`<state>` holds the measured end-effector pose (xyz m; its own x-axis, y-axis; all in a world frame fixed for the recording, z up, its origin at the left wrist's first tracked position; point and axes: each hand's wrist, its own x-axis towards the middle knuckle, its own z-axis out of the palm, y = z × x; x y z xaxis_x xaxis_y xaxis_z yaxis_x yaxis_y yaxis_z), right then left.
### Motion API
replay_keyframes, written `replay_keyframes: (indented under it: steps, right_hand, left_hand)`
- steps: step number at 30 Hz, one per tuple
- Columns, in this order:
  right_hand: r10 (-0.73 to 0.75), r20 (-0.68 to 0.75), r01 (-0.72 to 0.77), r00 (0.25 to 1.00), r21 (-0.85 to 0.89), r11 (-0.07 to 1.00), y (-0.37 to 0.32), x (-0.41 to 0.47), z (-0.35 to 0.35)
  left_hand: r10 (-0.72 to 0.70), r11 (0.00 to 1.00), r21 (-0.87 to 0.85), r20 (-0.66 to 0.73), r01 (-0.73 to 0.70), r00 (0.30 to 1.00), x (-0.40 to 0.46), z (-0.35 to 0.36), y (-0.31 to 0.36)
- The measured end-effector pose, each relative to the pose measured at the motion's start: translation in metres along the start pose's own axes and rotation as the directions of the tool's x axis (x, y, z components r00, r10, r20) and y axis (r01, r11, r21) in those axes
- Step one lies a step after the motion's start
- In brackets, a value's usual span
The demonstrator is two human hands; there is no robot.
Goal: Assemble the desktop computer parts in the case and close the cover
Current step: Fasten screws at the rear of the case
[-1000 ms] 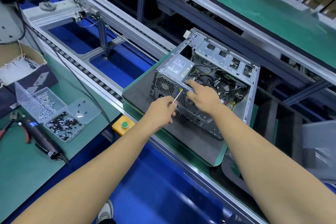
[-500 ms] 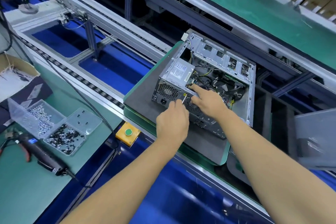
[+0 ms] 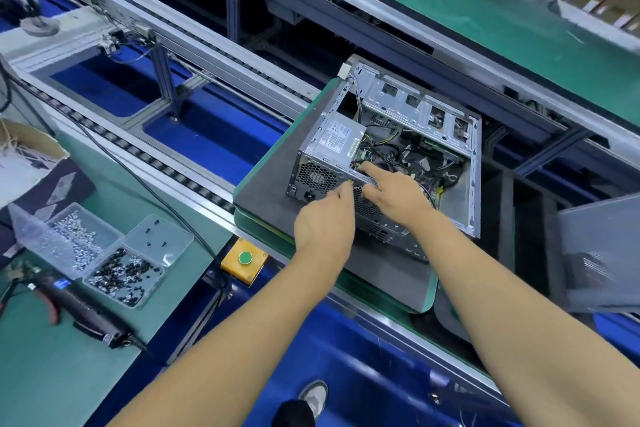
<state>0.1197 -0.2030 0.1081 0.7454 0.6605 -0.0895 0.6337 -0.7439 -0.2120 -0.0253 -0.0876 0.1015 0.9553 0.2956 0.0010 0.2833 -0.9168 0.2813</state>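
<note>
At the case (image 3: 408, 135) rim, left hand (image 3: 325, 222) pinches; right hand (image 3: 394, 196) points.

Factory assembly line, conveyor rails (image 3: 194, 45), screw trays (image 3: 104, 253)

case (image 3: 419, 135): on pallet (image 3: 277, 198), open side up, under both grips
PSU (image 3: 334, 146): in case's left end, just ahead-left of both grips
left grip (image 3: 325, 222): at case rear edge, beside right grip (image 3: 394, 196)
cables (image 3: 412, 152): in case, beyond right grip
screw tray (image 3: 104, 253): on table (image 3: 41, 367), far left of left grip
driver (image 3: 86, 312): nearer than tray
button box (image 3: 244, 262): left of left grip, nearer
</note>
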Motion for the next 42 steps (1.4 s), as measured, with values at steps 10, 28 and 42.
replay_keyframes:
  steps: [10, 28, 42]
  right_hand:
    - [-0.108, -0.438, 0.060, 0.892, -0.120, 0.991, -0.014, -0.025, 0.023]
    - [0.202, -0.275, -0.219, 0.940, -0.033, 0.975, -0.061, -0.048, 0.160]
    - [0.435, -0.285, -0.348, 0.854, 0.307, 0.886, -0.057, -0.033, 0.149]
  left_hand:
    - [-0.148, 0.846, -0.516, 0.019, 0.136, 0.989, -0.008, 0.031, -0.052]
    - [-0.058, 0.850, -0.509, 0.170, 0.139, 0.984, -0.023, 0.092, -0.123]
    - [-0.027, 0.740, -0.656, 0.188, 0.146, 0.982, -0.030, 0.109, -0.113]
